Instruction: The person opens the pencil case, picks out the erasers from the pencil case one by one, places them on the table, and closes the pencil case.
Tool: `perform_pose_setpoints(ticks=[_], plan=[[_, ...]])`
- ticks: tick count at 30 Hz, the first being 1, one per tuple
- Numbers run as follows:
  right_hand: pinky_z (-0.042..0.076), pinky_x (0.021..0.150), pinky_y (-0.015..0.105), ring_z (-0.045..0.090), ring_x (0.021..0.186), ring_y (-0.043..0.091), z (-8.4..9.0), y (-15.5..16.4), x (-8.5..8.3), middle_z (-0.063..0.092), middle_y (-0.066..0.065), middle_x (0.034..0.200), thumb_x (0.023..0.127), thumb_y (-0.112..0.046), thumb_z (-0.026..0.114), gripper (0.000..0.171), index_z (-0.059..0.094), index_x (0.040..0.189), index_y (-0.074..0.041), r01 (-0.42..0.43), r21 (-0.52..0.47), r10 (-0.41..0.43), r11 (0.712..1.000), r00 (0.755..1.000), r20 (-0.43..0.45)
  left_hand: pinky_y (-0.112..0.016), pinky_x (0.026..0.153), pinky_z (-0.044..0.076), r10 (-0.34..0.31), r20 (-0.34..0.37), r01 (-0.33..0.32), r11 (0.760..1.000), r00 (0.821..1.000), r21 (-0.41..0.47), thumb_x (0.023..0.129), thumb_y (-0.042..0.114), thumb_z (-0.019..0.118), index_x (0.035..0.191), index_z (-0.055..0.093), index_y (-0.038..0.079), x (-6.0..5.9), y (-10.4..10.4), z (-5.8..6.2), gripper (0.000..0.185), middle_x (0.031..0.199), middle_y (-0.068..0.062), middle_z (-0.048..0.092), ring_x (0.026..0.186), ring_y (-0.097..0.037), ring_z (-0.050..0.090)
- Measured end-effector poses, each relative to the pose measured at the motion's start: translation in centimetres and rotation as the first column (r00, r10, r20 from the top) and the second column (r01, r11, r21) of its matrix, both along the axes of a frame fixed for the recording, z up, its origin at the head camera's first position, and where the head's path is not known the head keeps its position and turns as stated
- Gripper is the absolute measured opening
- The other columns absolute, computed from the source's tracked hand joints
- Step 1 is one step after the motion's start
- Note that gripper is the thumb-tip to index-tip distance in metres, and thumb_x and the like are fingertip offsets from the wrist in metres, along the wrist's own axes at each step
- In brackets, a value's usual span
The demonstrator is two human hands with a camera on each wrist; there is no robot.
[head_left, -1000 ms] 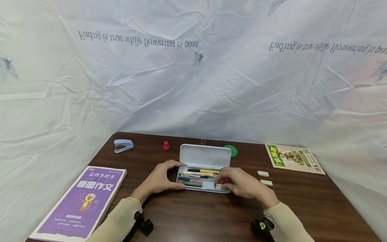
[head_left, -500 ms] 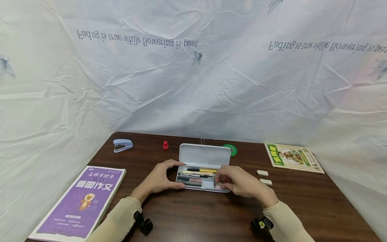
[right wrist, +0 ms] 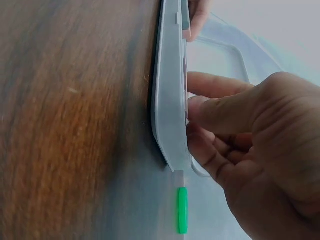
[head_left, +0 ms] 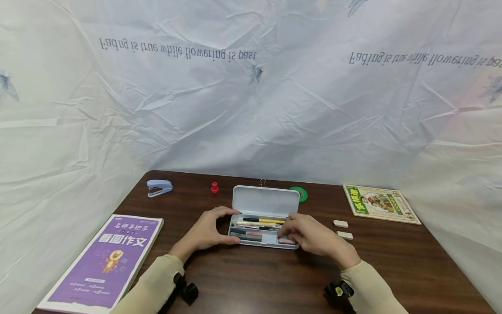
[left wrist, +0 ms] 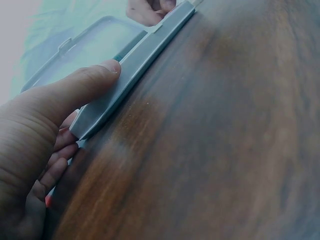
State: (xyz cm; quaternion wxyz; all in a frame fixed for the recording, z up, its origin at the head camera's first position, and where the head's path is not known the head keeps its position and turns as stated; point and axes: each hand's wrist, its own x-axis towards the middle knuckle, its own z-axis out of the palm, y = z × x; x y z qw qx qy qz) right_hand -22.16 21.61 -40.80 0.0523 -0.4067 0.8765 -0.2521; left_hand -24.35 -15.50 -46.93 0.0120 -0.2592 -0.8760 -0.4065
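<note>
right hand (head_left: 310, 237) pinches a pink eraser (head_left: 286, 240) at its 9 o'clock; left hand (head_left: 208, 231) grips the pencil case (head_left: 262, 200) at its 3 o'clock.

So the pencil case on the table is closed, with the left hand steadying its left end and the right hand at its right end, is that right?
Not quite: the pencil case is open, not closed. The head view shows its lid standing up at the back and pens lying in the tray. The rest holds: the left hand grips its left end and the right hand is at its right end, fingers reaching into the tray.
</note>
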Motion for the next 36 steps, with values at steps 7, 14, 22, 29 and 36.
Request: perform_pose_setpoints(ticks=[7,14,22,29,36], plan=[[0.052,0.076,0.026,0.053,0.086,0.009,0.3,-0.2,0.1,0.059,0.001,0.101,0.102,0.019,0.061,0.046,0.081,0.121,-0.017,-0.012,0.057,0.015,0.998,0.999,-0.041,-0.058,0.12,0.047,0.002,-0.005,-0.002,1.0,1.0,-0.002,0.079,0.059,0.099,0.147,0.071,0.029,0.0,0.0,0.0,0.079,0.15,0.002,0.067,0.143,-0.024,0.06],[0.049,0.073,0.026,0.052,0.084,0.008,0.2,-0.3,0.1,0.058,0.0,0.105,0.1,0.02,0.062,0.044,0.073,0.118,-0.019,-0.013,0.08,0.018,0.997,0.998,-0.062,-0.057,0.121,0.047,-0.001,0.0,0.001,1.0,1.0,-0.003,0.08,0.059,0.099,0.147,0.071,0.028,0.0,0.0,0.0,0.079,0.15,0.001,0.067,0.143,-0.024,0.059],[0.057,0.078,0.031,0.062,0.09,0.011,0.1,0.1,-0.2,0.064,-0.007,0.102,0.098,0.016,0.074,0.037,0.063,0.106,-0.019,-0.001,0.008,0.001,1.0,0.999,-0.052,-0.057,0.121,0.047,-0.003,-0.006,0.003,1.0,1.0,0.007,0.079,0.058,0.1,0.146,0.072,0.028,0.1,0.1,0.1,0.079,0.149,0.003,0.067,0.142,-0.022,0.06],[0.063,0.082,0.035,0.069,0.095,0.007,1.3,0.7,-0.1,0.07,-0.01,0.104,0.098,0.006,0.08,0.031,0.068,0.108,-0.021,0.099,-0.103,-0.097,0.99,0.995,0.025,-0.057,0.12,0.047,-0.001,-0.014,0.001,1.0,1.0,0.005,0.079,0.056,0.1,0.146,0.072,0.027,0.1,0.1,0.1,0.078,0.149,0.003,0.068,0.142,-0.023,0.06],[0.064,0.082,0.033,0.072,0.097,0.011,3.0,3.5,-0.5,0.073,-0.007,0.11,0.096,0.007,0.082,0.032,0.075,0.116,-0.016,0.192,-0.248,-0.224,0.949,0.968,-0.108,-0.055,0.117,0.05,0.013,-0.03,-0.013,1.0,0.999,0.0,0.077,0.057,0.101,0.144,0.073,0.028,0.1,0.1,0.2,0.078,0.147,0.004,0.069,0.139,-0.022,0.062]])
